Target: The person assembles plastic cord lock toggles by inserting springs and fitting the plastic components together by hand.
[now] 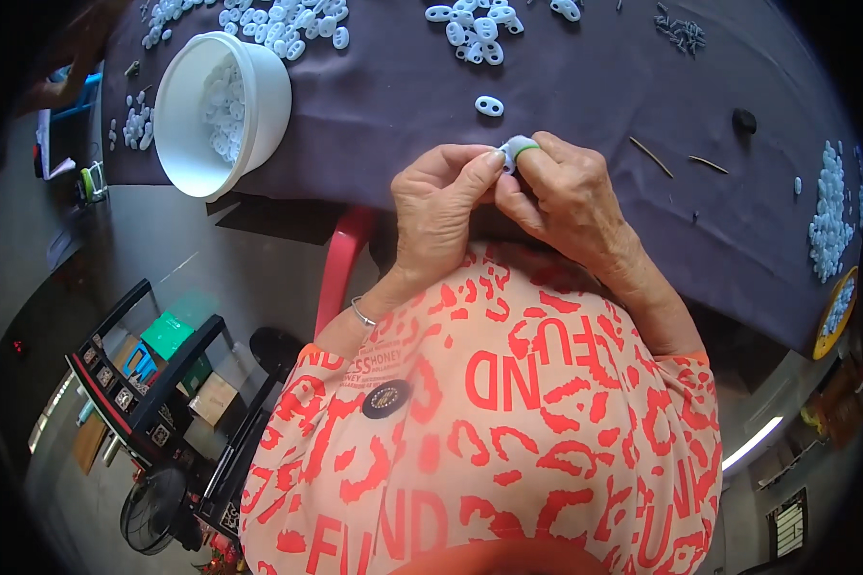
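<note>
My left hand (439,203) and my right hand (571,190) meet at the table's near edge. Between their fingertips is a small white plastic piece (508,165), partly covered by the fingers. My left thumb and forefinger pinch it from one side, while my right fingers curl around the other. A white wrap with a green edge (523,145) covers a finger of my right hand. Just beyond the hands lies a loose white oval piece with two holes (489,106). Farther off is a pile of similar two-hole pieces (477,32).
On the left stands a white tub (270,105) partly filled with white pieces. More white pieces (297,21) lie behind it. Small dark grey parts (681,34), two thin sticks (652,157) and a black lump (744,121) lie to the right, before a pile of tiny pale pieces (829,216).
</note>
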`<state>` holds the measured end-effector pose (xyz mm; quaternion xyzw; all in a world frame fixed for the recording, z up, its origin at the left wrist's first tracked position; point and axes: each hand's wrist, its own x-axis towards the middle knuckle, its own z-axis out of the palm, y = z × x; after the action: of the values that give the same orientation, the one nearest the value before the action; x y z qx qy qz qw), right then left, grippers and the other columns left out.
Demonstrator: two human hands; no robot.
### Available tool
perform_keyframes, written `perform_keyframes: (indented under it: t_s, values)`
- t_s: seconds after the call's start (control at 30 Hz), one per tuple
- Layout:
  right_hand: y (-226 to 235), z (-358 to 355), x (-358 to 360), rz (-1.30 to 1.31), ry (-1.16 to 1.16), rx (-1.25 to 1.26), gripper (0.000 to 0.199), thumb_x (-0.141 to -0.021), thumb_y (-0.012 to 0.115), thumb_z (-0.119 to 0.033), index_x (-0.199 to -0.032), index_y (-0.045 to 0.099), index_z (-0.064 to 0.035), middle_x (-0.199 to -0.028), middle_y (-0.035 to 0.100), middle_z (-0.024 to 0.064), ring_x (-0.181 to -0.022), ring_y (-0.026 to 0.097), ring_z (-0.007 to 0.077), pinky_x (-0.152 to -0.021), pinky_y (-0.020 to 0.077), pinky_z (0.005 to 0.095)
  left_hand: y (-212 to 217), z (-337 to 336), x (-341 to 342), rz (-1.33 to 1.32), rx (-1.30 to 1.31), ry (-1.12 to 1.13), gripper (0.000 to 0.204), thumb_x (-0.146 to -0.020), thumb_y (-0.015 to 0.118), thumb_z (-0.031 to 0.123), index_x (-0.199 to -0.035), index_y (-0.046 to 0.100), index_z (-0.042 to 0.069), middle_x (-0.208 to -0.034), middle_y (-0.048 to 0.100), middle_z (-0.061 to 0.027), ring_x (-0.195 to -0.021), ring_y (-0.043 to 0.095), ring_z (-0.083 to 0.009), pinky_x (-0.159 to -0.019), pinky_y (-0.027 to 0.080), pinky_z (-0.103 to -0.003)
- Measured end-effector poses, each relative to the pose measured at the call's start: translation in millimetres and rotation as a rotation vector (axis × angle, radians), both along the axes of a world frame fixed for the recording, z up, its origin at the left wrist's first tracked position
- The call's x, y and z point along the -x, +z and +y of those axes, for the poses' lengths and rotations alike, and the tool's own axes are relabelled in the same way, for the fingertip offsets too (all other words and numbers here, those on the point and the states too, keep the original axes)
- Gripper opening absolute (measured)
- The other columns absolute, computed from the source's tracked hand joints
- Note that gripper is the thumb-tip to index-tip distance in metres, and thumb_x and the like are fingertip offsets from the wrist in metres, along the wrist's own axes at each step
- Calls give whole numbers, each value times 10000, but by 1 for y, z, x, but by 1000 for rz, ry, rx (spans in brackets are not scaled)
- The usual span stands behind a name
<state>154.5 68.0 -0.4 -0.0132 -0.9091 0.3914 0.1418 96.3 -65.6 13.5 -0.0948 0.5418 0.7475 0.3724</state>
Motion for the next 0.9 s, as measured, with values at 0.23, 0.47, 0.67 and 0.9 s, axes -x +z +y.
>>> perform_keyframes:
  t_s: [0.23,0.47,0.67,0.9]
  values:
    - [0,-8,0,59,-40,9,177,-720,629,-56,-676,465,-11,-610,458,107,-512,498,266,-453,404,356,-2,1,-2,12,-10,42,113,-859,612,77,-902,614,-27,-818,645,-71,-703,610,-92,-641,515,-213]
    - [-5,-12,-2,83,-76,2,177,-738,620,-59,-674,461,-12,-613,466,112,-514,503,272,-455,410,365,-1,2,-2,-4,10,47,119,-864,606,82,-913,608,-27,-819,643,-73,-701,610,-95,-645,524,-215]
    - [-3,-8,-1,68,-28,-30,172,-739,618,-55,-679,464,-10,-616,467,113,-519,504,275,-459,412,365,0,0,-1,25,-9,12,116,-865,606,86,-900,608,-24,-823,642,-69,-696,611,-91,-645,524,-213]
    - [-7,-11,-1,89,-61,-51,164,-738,616,-54,-688,466,-8,-632,477,118,-530,514,280,-470,417,362,-2,1,-1,29,-7,27,113,-866,604,86,-906,608,-20,-827,643,-71,-696,612,-91,-650,524,-209]
